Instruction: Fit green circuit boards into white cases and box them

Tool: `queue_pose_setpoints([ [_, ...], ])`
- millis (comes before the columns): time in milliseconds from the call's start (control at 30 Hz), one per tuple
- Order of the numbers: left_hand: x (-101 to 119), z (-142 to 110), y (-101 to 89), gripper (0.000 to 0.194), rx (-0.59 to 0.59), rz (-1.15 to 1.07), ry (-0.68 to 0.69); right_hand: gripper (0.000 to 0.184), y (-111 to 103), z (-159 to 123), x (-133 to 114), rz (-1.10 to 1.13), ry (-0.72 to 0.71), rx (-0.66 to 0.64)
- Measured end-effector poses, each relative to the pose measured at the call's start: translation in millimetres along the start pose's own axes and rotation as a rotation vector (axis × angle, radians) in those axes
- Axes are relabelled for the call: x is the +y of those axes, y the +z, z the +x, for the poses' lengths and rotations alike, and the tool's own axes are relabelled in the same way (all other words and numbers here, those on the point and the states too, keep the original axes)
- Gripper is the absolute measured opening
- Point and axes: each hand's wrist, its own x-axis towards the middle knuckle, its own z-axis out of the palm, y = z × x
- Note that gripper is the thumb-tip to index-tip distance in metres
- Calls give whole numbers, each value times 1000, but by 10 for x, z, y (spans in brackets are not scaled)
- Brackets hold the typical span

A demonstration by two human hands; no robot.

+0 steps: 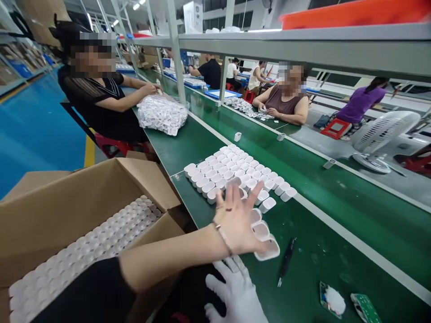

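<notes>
My left hand (237, 220), bare with a thin bracelet at the wrist, reaches over the table with its fingers spread. Below its palm and thumb, several white plastic housings (269, 249) stand in a short row, and the thumb overlaps the nearest one. The fingertips are at the near edge of a block of white housings (229, 166) set close together in rows. My right hand (235, 289), in a white glove, is at the table's near edge with its fingers apart and nothing visible in them.
A cardboard box (67, 220) full of white housings stands at left. On the green table (323, 251) lie a black screwdriver-like tool (287, 262) and circuit boards (365, 307). A bag of white parts (163, 113) lies ahead. Co-workers sit beyond; a shelf (303, 49) hangs overhead.
</notes>
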Motion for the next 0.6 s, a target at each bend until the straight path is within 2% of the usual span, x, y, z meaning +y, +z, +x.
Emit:
queue_pose_setpoints([
  [67, 146, 271, 258, 130, -80, 107, 20, 38, 67, -45, 50, 0, -95, 76],
  [167, 119, 568, 488, 131, -143, 211, -69, 31, 315, -50, 143, -52, -182, 242],
  [267, 47, 772, 574, 133, -151, 243, -137, 11, 639, 11, 214, -158, -214, 460],
  [333, 50, 846, 599, 133, -98, 220, -183, 2, 798, 66, 247, -209, -205, 585],
  [367, 59, 850, 600, 132, -60, 200, -199, 4, 840, 89, 260, -217, -198, 649],
  [433, 47, 767, 557, 128, 11, 146, -181, 8, 841, 111, 275, -204, -204, 740],
  [500, -74, 577, 407, 114, 75, 90, -109, 10, 758, 87, 264, -175, -251, 757],
  [567, -366, 348, 132, 90, 173, 47, -55, 14, 642, 24, 224, -147, -261, 665],
  [600, -588, 242, -39, 75, 247, 35, -65, 15, 586, -12, 199, -143, -241, 601],
])
